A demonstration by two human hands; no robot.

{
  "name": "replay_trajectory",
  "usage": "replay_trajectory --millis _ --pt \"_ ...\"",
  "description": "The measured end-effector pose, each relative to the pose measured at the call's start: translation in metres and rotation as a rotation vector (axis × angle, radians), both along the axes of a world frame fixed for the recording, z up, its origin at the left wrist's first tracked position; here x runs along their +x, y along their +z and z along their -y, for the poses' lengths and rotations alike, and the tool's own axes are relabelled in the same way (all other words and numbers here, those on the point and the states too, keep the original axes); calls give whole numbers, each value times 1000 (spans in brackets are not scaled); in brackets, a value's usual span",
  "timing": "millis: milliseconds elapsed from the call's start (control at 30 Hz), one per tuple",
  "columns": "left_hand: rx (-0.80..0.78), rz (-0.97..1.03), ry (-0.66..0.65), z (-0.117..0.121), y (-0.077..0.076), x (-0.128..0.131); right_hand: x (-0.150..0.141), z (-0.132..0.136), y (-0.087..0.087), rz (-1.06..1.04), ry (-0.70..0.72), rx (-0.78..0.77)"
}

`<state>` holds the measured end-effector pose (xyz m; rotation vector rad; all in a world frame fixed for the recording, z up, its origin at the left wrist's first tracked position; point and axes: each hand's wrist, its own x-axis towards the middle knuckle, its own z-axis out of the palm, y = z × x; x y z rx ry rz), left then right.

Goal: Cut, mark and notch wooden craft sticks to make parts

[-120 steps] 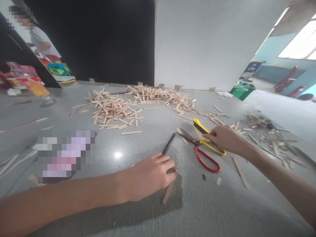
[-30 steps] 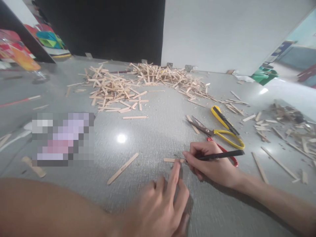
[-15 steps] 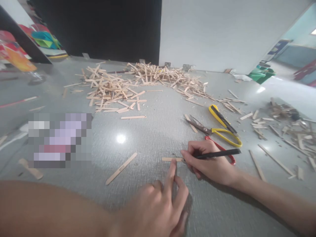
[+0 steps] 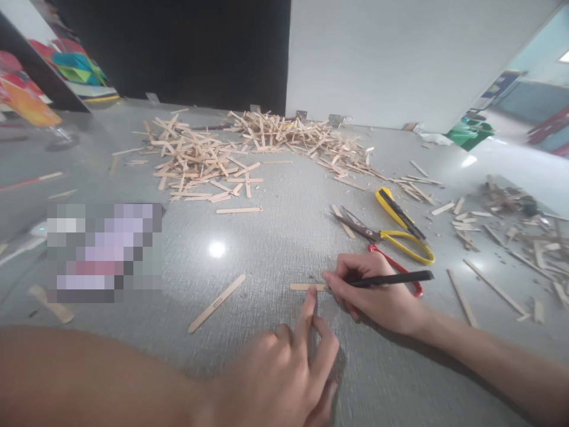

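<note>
A short wooden craft stick [image 4: 297,287] lies crosswise on the grey table. The index fingertip of my left hand [image 4: 288,362] presses on it from the near side, while that hand's other fingers bend loosely and grip nothing. My right hand [image 4: 373,290] is closed around a black pen [image 4: 395,277], held in a writing grip over the stick's right end. My fingers hide the pen's tip and that end of the stick. To the left lies another craft stick [image 4: 217,303] with a small drawn rectangle at its middle.
Yellow-handled scissors [image 4: 368,229], a yellow cutter knife [image 4: 398,210] and a red-handled tool [image 4: 391,261], partly hidden, lie beyond my right hand. A craft stick heap [image 4: 200,151] spreads at the back. Wood scraps [image 4: 515,219] lie right; a blurred-out phone-like object [image 4: 102,255] lies left.
The whole scene sits a few pixels further left as the camera turns slightly. Both hands, the pen and the stick keep nearly the same pose.
</note>
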<state>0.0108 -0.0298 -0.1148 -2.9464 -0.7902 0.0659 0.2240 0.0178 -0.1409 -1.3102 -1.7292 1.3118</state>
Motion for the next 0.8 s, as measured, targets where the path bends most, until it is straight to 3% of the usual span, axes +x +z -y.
replay_trajectory --millis 800 --pt "17 -4 -17 1 0 -1 -2 -2 2 1 -17 6"
